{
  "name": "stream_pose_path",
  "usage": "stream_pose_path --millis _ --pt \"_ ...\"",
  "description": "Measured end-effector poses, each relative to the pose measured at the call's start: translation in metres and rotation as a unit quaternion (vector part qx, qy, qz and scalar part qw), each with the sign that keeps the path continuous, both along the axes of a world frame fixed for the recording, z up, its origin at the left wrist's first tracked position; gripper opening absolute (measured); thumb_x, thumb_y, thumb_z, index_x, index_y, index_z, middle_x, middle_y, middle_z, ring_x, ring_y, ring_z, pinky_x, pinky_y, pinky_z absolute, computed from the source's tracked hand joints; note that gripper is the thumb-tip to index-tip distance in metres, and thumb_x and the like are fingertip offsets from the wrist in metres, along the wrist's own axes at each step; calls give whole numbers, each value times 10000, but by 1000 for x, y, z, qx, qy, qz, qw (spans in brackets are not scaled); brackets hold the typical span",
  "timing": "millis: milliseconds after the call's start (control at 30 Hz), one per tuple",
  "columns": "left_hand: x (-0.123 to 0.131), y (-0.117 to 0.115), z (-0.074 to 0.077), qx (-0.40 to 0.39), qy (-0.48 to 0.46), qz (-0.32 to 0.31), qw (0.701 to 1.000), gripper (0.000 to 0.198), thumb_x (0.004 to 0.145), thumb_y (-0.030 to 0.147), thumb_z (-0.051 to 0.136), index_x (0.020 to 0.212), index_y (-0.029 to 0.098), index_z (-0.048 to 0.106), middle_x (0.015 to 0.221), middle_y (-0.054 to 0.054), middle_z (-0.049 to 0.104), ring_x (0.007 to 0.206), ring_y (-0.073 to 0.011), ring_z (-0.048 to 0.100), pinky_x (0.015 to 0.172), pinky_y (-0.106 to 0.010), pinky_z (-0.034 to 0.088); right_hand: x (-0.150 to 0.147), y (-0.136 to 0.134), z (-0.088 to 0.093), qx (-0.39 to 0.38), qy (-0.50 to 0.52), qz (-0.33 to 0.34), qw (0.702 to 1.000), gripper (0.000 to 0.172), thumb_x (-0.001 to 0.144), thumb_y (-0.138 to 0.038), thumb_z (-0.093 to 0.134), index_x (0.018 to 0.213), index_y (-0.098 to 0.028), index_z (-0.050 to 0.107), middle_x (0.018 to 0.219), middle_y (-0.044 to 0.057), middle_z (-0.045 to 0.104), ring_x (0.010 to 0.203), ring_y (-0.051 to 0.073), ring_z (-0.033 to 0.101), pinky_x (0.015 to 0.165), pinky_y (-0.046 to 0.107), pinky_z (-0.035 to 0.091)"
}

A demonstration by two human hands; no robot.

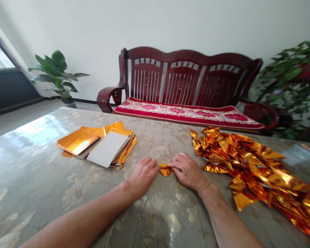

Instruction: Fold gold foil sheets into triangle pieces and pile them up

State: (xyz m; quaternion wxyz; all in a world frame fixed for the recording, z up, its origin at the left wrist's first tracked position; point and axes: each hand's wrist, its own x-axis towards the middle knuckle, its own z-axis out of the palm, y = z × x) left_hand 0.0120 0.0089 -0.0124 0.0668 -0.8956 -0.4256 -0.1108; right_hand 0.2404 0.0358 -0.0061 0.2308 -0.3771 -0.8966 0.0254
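Observation:
A small piece of gold foil paper (165,169), partly folded, lies low over the table between my hands. My left hand (145,174) has its fingers closed on the left end of the paper. On the right end, my right hand (187,170) pinches it between thumb and fingers. The parts of the paper under the fingertips are hidden. To the left is a stack of flat gold foil sheets (79,140), with one sheet's pale grey back (108,148) turned up. A long heap of folded gold foil pieces (250,156) spreads to the right of my right hand.
The table (41,193) has a glossy, floral-patterned cover. Beyond its far edge stands a dark red wooden bench (186,82) with a red floral cushion (186,111). A clear plastic bag (302,154) lies at the right. Potted plants (58,74) flank the bench.

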Motion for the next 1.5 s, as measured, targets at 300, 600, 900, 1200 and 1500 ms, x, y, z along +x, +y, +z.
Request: stream_pose_path --millis 300,600,900,1200,1500 --pt "0 -12 9 -8 4 3 1000 129 941 167 509 894 191 627 860 -57 625 821 -221 571 765 -370 421 -8 -4 3 -30 20 -52 998 234 932 -235 599 711 -211 672 767 22 627 815 182 536 783 324 429" --pt "11 10 18 -84 -65 111 988 149 928 339 602 881 203 641 883 -39 658 830 -209 627 727 -309 412 -12 0 -1 -84 34 -108 990 50 867 -273 696 869 -238 661 870 7 635 884 193 542 766 317 410" --pt "5 11 14 -142 -120 127 974 231 854 430 689 907 212 632 942 -38 645 904 -225 614 737 -293 417 -12 -4 4 -78 11 -103 992 153 860 -232 700 772 -224 575 841 4 603 859 193 523 742 315 393" --pt "5 10 15 -195 -199 107 954 131 821 282 702 771 213 602 732 15 640 734 -176 601 630 -248 360 -7 -2 3 -85 23 -74 993 136 841 -230 699 766 -225 586 849 -1 610 870 189 530 752 313 400" --pt "6 9 8 -173 -511 68 839 147 761 133 672 856 195 578 764 38 622 700 -115 575 676 -215 456 -10 -4 0 -81 153 -58 983 108 838 -159 653 908 -239 673 804 -1 646 797 179 586 734 303 454"
